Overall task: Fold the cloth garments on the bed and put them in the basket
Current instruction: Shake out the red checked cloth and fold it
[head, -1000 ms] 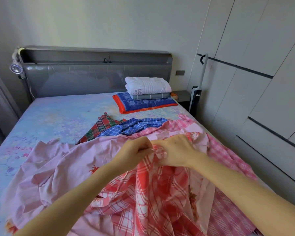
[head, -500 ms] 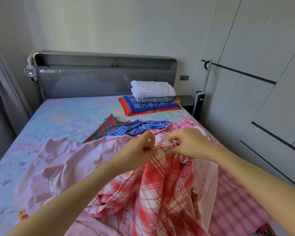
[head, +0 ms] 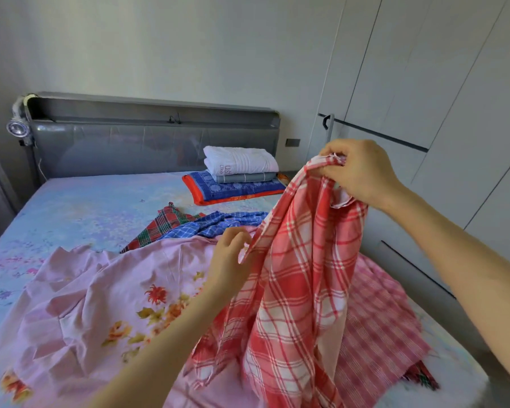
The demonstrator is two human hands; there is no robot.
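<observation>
A red and white plaid cloth [head: 301,278] hangs lifted over the bed. My right hand [head: 359,172] grips its top corner, raised high at the right. My left hand [head: 230,257] pinches the cloth's left edge lower down. Under it lie a pink floral garment [head: 106,298] and a pink checked cloth [head: 380,322]. Behind them are a blue checked garment [head: 218,222] and a red-green tartan one [head: 162,225]. No basket is in view.
A folded stack, white towel [head: 239,163] over a blue and orange cloth [head: 236,189], sits near the grey headboard [head: 147,142]. The floral bed sheet [head: 80,210] is bare at the left. White wardrobe doors [head: 454,113] line the right side.
My right hand has risen up and to the right, pulling the red plaid cloth off the pile. My left hand has slid down along the cloth's edge, away from the right.
</observation>
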